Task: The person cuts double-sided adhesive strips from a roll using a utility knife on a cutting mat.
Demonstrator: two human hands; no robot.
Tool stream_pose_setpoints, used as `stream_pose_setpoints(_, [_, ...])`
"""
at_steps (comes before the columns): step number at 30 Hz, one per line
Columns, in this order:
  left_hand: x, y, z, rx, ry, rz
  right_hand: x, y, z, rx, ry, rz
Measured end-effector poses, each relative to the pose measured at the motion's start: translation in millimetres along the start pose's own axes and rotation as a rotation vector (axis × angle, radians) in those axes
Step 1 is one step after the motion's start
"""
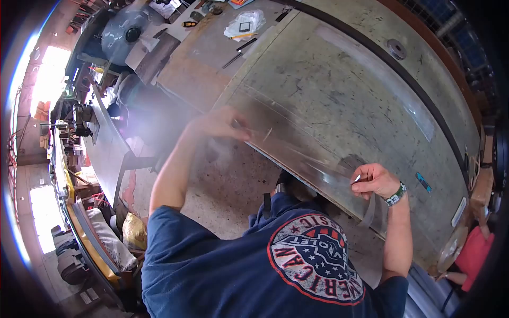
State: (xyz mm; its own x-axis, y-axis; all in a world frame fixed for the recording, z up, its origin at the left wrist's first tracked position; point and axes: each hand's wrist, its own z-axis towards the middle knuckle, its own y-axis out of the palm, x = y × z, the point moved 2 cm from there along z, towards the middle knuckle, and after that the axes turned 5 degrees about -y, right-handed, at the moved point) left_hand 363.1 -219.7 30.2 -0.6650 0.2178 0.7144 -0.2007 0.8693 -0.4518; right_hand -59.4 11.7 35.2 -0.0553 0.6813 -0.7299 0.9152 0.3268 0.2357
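A clear plastic strip (305, 159) stretches along the near edge of the worktable (318, 90), between my two hands. My left hand (225, 124) is closed around its far-left end at the table edge, hazy behind a smear over the view. My right hand (375, 181), with a patterned band at the wrist, pinches the strip over the table. A small bright white glint shows between thumb and forefinger. Past this hand a loose clear end (375, 214) curls down by the table edge.
A wide clear sheet (382, 69) and a long dark strip (424, 98) lie across the table. Farther over sits a grey roll (396, 49). A teal knife-like tool (423, 181) lies right of my right hand. Someone in a red top (474, 254) is at the right edge.
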Motion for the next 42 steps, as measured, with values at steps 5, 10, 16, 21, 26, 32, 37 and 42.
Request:
stream_pose_setpoints(5, [-70,-60,1,0.077,-0.163,0.065,33,-1,22,0.206,-0.026,-0.058])
stream_pose_setpoints(10, [-139,-80,17,0.102,-0.221,-0.082,80,-6,35,0.343,0.027,-0.101])
stream_pose_setpoints(16, [-130,-91,22,0.095,-0.248,-0.027,131,-40,11,0.488,0.103,-0.150])
stream_pose_setpoints(21, [-149,-95,34,0.128,-0.183,0.030,143,-46,-21,0.556,0.093,-0.026])
stream_pose_setpoints(26, [-155,-73,39,0.385,-0.210,-0.130,144,-42,-25,0.529,0.114,-0.099])
stream_pose_setpoints(32, [-140,-29,37,0.875,-0.206,-0.145,160,-50,-35,0.567,0.081,-0.111])
stream_pose_setpoints(37, [-165,-16,41,0.983,-0.252,-0.219,159,-53,-38,0.599,0.108,-0.104])
stream_pose_setpoints(42, [-169,-10,44,0.983,-0.231,-0.339,158,-56,-42,0.594,0.169,-0.141])
